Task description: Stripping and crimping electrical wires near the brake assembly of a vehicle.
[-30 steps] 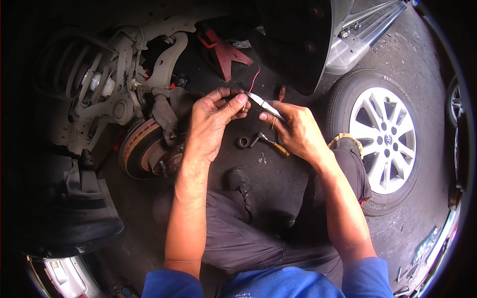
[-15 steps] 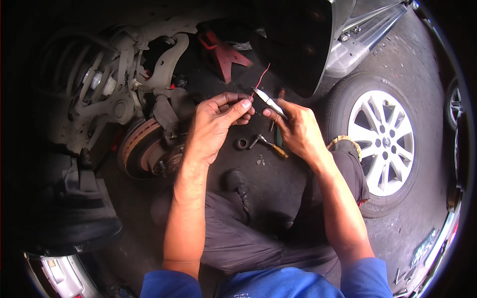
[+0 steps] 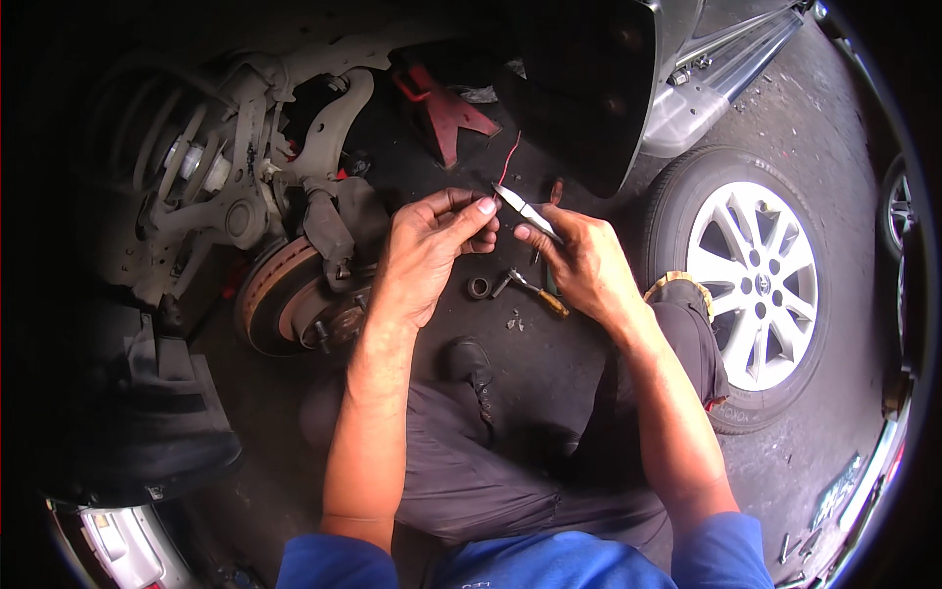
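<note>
Red wire [image 3: 511,155] juts past a silver tool [image 3: 520,207] (red stand [image 3: 453,123] beyond, wheel [image 3: 763,285] right).

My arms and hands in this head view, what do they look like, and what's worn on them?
Blue short sleeves matching the blue shirt cover the upper arms; both forearms are bare. The left hand and right hand wear no gloves, and no watch or wristband shows.

The wire [image 3: 510,159] is between brake disc [image 3: 263,300], left, and wheel [image 3: 734,243], right, jack stand [image 3: 454,120] beyond.
</note>
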Motion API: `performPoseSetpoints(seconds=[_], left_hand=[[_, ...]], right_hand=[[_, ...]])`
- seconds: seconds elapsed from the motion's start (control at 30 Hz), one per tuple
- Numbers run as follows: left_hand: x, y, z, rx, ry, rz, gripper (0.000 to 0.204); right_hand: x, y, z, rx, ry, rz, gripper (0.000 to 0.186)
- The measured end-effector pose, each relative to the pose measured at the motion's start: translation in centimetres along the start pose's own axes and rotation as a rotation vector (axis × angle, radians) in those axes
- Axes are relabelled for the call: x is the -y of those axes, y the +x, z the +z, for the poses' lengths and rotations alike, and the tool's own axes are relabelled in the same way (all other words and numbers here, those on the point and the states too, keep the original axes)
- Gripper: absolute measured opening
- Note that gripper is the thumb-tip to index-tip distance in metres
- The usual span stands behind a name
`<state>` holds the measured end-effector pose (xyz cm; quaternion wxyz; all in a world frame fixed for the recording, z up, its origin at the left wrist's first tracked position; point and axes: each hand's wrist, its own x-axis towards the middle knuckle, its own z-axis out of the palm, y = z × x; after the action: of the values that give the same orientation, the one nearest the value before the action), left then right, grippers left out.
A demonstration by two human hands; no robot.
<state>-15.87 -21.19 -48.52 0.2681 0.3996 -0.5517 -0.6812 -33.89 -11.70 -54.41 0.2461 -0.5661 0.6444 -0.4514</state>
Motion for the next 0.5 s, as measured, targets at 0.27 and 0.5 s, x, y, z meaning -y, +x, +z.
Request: performPoseSetpoints(seconds=[0.27,0.5], left_hand=[[0.0,0.0,-0.2,0.006,0.001,-0.002,0.02],[-0.1,0.1,-0.4,-0.019,-0.067,0.001,0.028]], right_hand=[[-0.5,0.0,0.3,-0.029,-0.002,-0.083,0.04],[1.0,0.1,-0.4,0.024,0.029,0.076,0.035]])
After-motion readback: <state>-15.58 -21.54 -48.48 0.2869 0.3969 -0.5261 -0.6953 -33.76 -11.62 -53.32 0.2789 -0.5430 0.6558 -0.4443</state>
